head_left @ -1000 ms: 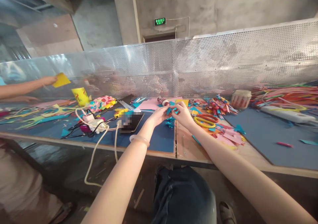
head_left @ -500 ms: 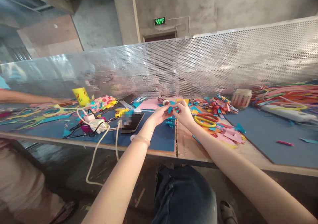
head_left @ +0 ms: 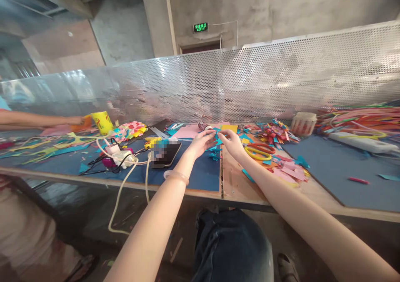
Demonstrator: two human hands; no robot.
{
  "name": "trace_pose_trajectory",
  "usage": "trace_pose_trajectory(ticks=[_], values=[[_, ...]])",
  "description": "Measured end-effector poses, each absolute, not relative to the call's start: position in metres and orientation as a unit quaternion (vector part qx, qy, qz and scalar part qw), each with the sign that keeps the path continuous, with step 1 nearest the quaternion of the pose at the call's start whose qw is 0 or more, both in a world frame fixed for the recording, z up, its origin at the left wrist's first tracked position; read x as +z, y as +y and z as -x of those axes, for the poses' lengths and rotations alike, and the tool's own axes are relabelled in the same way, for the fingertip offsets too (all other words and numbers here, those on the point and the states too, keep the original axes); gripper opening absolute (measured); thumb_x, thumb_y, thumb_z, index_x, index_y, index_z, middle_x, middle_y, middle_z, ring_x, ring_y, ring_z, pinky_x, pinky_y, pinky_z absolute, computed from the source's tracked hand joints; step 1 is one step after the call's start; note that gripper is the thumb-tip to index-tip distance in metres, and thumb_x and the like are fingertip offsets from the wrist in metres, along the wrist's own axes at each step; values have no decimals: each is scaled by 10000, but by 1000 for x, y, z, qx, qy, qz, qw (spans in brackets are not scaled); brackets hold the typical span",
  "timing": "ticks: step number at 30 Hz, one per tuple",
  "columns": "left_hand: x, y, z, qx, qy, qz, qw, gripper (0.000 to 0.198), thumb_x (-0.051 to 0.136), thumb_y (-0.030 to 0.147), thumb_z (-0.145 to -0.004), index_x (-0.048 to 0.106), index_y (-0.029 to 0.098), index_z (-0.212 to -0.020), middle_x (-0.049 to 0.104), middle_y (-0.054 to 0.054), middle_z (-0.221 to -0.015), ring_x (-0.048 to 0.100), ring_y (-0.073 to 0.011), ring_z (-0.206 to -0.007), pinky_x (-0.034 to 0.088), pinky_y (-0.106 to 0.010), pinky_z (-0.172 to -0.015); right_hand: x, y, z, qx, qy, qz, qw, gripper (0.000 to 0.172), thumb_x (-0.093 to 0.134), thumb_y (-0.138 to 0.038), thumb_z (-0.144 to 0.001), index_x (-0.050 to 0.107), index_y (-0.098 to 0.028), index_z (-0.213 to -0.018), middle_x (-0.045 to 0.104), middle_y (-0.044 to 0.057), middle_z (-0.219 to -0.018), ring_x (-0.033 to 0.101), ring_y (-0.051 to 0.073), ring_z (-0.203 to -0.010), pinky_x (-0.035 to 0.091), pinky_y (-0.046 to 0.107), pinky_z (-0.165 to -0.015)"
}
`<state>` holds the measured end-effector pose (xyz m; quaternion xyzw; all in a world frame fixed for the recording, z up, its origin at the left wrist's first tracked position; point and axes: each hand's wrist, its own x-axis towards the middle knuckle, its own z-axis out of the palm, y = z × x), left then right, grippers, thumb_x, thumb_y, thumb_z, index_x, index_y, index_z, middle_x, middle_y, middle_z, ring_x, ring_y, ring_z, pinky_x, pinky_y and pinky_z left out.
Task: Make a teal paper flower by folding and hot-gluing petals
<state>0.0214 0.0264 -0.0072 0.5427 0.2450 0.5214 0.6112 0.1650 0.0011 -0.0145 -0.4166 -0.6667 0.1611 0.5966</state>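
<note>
Taking the phone [head_left: 171, 152] as our landmark, we find the blue paper [head_left: 218, 137] to its right, up between our two hands above the table edge [head_left: 239, 198]. Our right hand [head_left: 230, 142], farther right of the phone, has thumb and forefinger pinched on the paper. Our left hand [head_left: 201, 143], between the phone and the paper, has its fingers loosely stretched toward the paper's near side; whether they grip it or only brush it, we cannot tell. We judge the step in hand to be fine shaping of this small piece, perhaps folding or straightening it, and we think the next move calls for a steady right pinch while the left fingertips find an edge. The paper seems to run away from us and upward rather than across toward the phone, but our fingers cover its ends, so its long axis and the way it points stay uncertain. More blue scraps [head_left: 214, 153] show just below it, also right of the phone; the bottle [head_left: 204, 126] lies beyond and to the right of the phone, and the yellow-handled scissors [head_left: 256, 153] well to its right.
</note>
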Motion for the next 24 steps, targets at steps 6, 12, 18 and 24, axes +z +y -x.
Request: trace_pose_trajectory(ticks=[6, 12, 18, 24], values=[[-9, 28, -23, 536, 262, -583, 551, 162, 692, 231, -698, 597, 147, -799, 622, -25, -823, 613, -137, -762, 491, -354, -792, -14, 1, -162, 149, -672, 421, 590, 198, 562, -358, -734, 601, -174, -793, 593, 49, -830, 567, 165, -709, 471, 305, -658], [-2, 25, -23, 539, 302, -633, 467, 170, 711, 265, -659, 656, 147, -769, 635, -78, -1045, 569, -199, -972, 420, -363, -889, -14, 4, -171, 168, -680, 408, 586, 153, 523, -303, -739, 580, -166, -779, 622, 54, -817, 581, 179, -759, 461, 316, -698], [0, 25, -24, 517, 305, -663, 447, 149, 698, 248, -659, 654, 128, -735, 669, -91, -961, 601, -188, -884, 424, -365, -874, -17, 9, -178, 228, -693, 384, 566, 150, 535, -289, -726, 594, -158, -771, 642, 41, -760, 596, 179, -732, 467, 319, -694], [-3, 25, -21, 501, 311, -657, 470, 167, 687, 264, -668, 613, 121, -713, 621, -23, -709, 610, -146, -721, 480, -349, -777, -18, 12, -181, 298, -690, 364, 551, 186, 587, -333, -698, 605, -158, -759, 620, 18, -712, 580, 155, -679, 477, 296, -652]])
